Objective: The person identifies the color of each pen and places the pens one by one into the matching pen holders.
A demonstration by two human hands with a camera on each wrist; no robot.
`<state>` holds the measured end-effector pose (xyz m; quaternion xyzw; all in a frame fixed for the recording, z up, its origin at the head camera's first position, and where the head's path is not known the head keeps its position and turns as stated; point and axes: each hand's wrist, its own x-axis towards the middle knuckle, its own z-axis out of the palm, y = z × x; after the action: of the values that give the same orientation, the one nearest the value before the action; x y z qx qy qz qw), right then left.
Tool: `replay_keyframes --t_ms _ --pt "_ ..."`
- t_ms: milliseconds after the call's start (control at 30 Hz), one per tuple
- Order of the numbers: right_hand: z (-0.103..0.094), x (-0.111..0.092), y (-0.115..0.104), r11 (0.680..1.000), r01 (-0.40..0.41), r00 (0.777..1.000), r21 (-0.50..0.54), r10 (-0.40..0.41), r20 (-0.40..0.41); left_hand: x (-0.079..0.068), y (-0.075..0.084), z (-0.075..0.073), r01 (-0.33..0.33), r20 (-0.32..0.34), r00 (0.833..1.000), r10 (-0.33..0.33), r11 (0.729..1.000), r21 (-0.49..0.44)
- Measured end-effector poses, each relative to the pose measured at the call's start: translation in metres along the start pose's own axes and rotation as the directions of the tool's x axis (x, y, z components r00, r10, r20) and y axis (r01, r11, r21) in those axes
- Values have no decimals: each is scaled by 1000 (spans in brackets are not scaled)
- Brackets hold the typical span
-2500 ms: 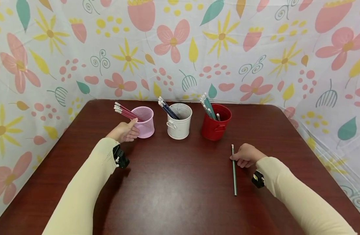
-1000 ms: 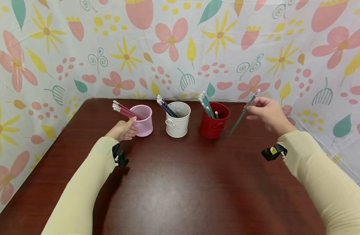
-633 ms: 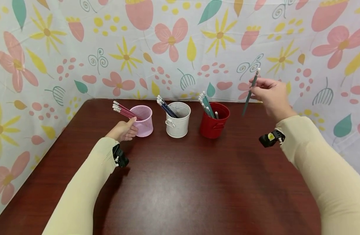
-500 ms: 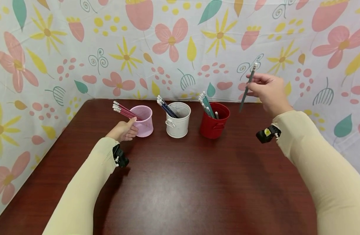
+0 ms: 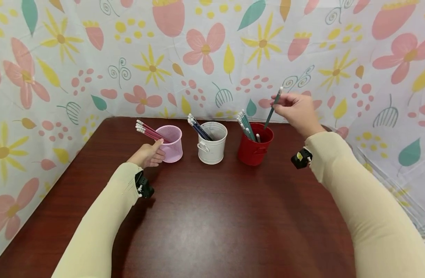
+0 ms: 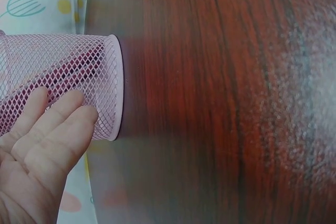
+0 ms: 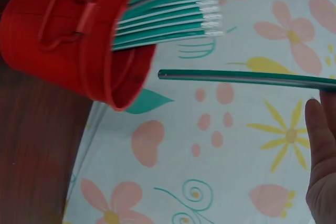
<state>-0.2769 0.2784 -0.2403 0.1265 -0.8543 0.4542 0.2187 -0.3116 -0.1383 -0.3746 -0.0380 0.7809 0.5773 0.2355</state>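
A dark green pencil (image 5: 273,109) with a white eraser is pinched between the thumb and fingers of my right hand (image 5: 297,112). It slants eraser up, its lower end at the mouth of the red bucket (image 5: 251,155); in the right wrist view that end (image 7: 164,74) shows just outside the rim. Several teal pencils (image 5: 245,125) lean in this bucket. My left hand (image 5: 148,155) rests against the side of a pink mesh pencil cup (image 5: 173,151), thumb near the rim and fingers extended along the mesh (image 6: 107,87). Red pencils (image 5: 148,131) lean out of that cup.
Between the cup and the red bucket stands a white bucket (image 5: 211,153) with several dark blue pencils (image 5: 198,128). All three containers sit in a row toward the back of the brown wooden table (image 5: 212,216). A flower-patterned cloth (image 5: 205,69) hangs behind the table.
My right hand has picked the green pencil up from the table, raised it, then carried it left to above the red bucket. My left hand stays at the pink cup.
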Motion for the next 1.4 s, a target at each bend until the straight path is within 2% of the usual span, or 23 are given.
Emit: replay_keyframes --t_ms 133,267,500,767,933,1300,1400 --pt "10 -5 17 995 -42 998 -95 46 42 0 -1 -1 -8 17 1000 8 1000 9" --pt "22 -9 32 989 -81 992 -123 92 86 1 -6 -4 -12 21 1000 12 1000 0" --pt "36 -19 49 960 -117 974 -254 161 158 2 -14 -6 -18 28 999 19 1000 -8" --pt "43 -20 61 947 -103 967 -304 167 193 1 -6 -5 -19 8 1000 19 1000 -1" --pt "48 -20 71 928 -117 950 -353 207 232 2 -2 -3 -14 8 1000 14 1000 -2" --pt "51 -17 70 920 -136 920 -369 255 296 4 -1 -2 -19 2 1000 19 1000 -3" --pt "44 -18 66 922 -153 931 -355 255 261 3 -1 -1 -10 3 1000 10 1000 -25"
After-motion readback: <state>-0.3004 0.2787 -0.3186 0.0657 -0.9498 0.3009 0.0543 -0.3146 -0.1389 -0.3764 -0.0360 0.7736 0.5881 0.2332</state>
